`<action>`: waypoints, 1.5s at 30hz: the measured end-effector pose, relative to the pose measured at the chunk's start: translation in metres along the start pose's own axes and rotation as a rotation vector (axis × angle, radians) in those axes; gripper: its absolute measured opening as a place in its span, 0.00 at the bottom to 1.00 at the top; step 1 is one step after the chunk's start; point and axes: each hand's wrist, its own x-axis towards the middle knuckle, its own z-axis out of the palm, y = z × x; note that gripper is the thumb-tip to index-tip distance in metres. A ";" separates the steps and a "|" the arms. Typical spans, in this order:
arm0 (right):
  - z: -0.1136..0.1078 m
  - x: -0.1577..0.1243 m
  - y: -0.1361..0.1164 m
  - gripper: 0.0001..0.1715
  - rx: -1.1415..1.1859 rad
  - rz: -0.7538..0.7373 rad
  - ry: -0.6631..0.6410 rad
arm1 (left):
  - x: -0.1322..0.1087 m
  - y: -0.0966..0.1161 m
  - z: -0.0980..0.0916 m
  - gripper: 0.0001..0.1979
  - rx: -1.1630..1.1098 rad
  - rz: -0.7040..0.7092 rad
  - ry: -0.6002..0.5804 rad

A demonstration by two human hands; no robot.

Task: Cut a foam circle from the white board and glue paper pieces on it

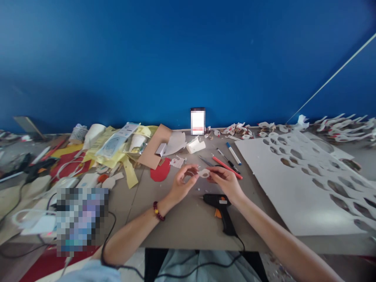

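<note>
A small white cut-out piece (204, 173) is held up between my two hands above the grey table. My left hand (185, 180) pinches its left end between thumb and fingers. On the other side, my right hand (225, 178) grips the right end with its fingertips. Just below my right hand lies a black and orange glue gun (219, 201), its nozzle toward the left and its cord running off the front edge. A red paper shape (160, 170) and a torn white scrap (177, 162) rest left of my hands.
Behind my hands are a white roll (196, 145), a red cutter (227, 166), pens and a phone (197, 121) against the blue wall. A white sheet with cut holes (296, 196) covers the right. Papers, cables and a blurred device crowd the left.
</note>
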 end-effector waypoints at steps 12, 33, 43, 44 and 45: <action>-0.008 0.007 0.002 0.16 0.198 0.015 0.131 | 0.006 -0.003 -0.004 0.15 0.018 -0.026 0.148; -0.014 0.011 -0.007 0.13 0.156 -0.144 0.328 | 0.016 -0.016 -0.019 0.22 0.146 -0.240 0.210; -0.013 0.009 -0.005 0.15 0.110 -0.161 0.252 | 0.021 -0.033 -0.020 0.16 0.054 -0.276 0.160; -0.013 0.009 -0.004 0.15 0.118 -0.158 0.246 | 0.021 -0.034 -0.020 0.16 0.047 -0.277 0.159; -0.013 0.009 -0.004 0.14 0.129 -0.151 0.240 | 0.020 -0.035 -0.020 0.15 0.045 -0.276 0.157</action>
